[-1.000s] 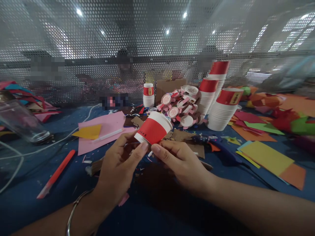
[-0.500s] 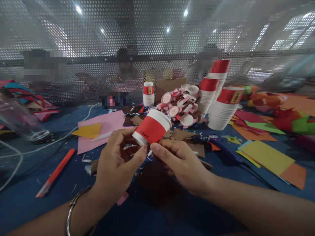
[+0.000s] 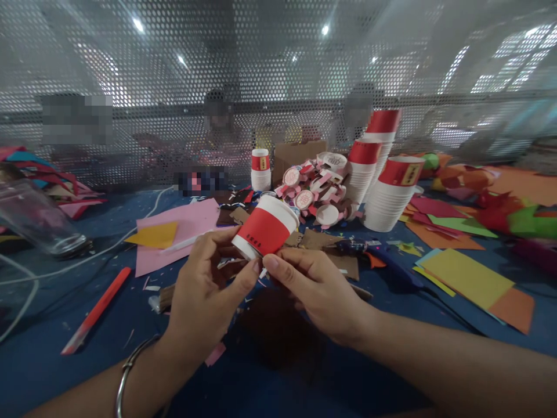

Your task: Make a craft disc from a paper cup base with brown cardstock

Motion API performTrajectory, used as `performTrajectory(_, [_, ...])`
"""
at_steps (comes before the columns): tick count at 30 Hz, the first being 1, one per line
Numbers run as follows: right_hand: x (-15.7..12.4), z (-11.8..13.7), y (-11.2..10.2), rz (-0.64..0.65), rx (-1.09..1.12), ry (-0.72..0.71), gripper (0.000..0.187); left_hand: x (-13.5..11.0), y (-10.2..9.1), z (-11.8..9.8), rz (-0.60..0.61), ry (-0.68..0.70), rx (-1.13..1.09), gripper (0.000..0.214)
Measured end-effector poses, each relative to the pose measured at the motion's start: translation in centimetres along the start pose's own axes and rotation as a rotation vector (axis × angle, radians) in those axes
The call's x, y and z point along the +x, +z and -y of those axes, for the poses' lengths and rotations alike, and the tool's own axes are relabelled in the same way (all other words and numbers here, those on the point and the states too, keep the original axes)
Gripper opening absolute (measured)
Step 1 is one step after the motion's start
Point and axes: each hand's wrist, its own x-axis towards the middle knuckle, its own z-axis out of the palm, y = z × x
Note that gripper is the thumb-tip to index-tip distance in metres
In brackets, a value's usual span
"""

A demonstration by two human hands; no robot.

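Note:
A white paper cup with a red band [image 3: 268, 225] is tilted in front of me, its rim up to the right. My left hand [image 3: 217, 277] grips its lower left side, thumb by the base and fingers partly behind it. At the cup's lower right, my right hand [image 3: 307, 278] is closed, thumb and index finger pinched at the base edge; whether a small piece is between them I cannot make out. Behind the cup lies a heap of cut paper cups [image 3: 312, 188] with pink strips. A blue glue gun [image 3: 383, 261] rests right of my right hand.
Tall stacks of paper cups [image 3: 387, 200] stand at the back right. Pink paper [image 3: 195, 215], a red stick-shaped tool [image 3: 96, 310] and a glass bottle [image 3: 39, 215] lie on the left. Yellow paper sheets [image 3: 467, 276] are at right. A perforated screen [image 3: 278, 75] closes off the back.
The cup and both hands keep nearly the same pose. The whole view has shifted slightly, so background things sit a little further left.

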Motion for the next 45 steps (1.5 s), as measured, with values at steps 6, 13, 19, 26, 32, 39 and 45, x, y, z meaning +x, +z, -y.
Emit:
performTrajectory(6, [0.2, -0.2, -0.2, -0.009, -0.004, 0.016, 0.044, 0.2, 0.7, 0.3, -0.012, -0.248, -0.365, 0.040])
performTrajectory(13, [0.4, -0.9, -0.3, -0.003, 0.001, 0.006, 0.042, 0.6, 0.9, -0.3, -0.024, -0.317, -0.519, 0.032])
performTrajectory(19, [0.2, -0.4, -0.2, -0.005, -0.021, -0.010, 0.043, 0.5, 0.3, 0.1, 0.043, -0.176, -0.300, 0.034])
performTrajectory(26, [0.1, -0.1, -0.3, -0.002, -0.078, -0.046, 0.047, 0.1, 0.3, -0.4, 0.083, -0.107, -0.184, 0.040])
performTrajectory(32, [0.0, 0.1, -0.2, -0.001, -0.108, -0.052, 0.048, 0.1, 0.3, -0.6, 0.070, -0.079, -0.131, 0.039])
performTrajectory(39, [0.0, -0.1, -0.3, -0.020, -0.137, -0.057, 0.050, 0.0, 0.1, -0.2, 0.065, -0.102, -0.113, 0.039])
performTrajectory(45, [0.0, -0.1, -0.2, -0.028, -0.135, -0.055, 0.050, 0.1, 0.2, -0.7, 0.068, -0.060, -0.081, 0.037])
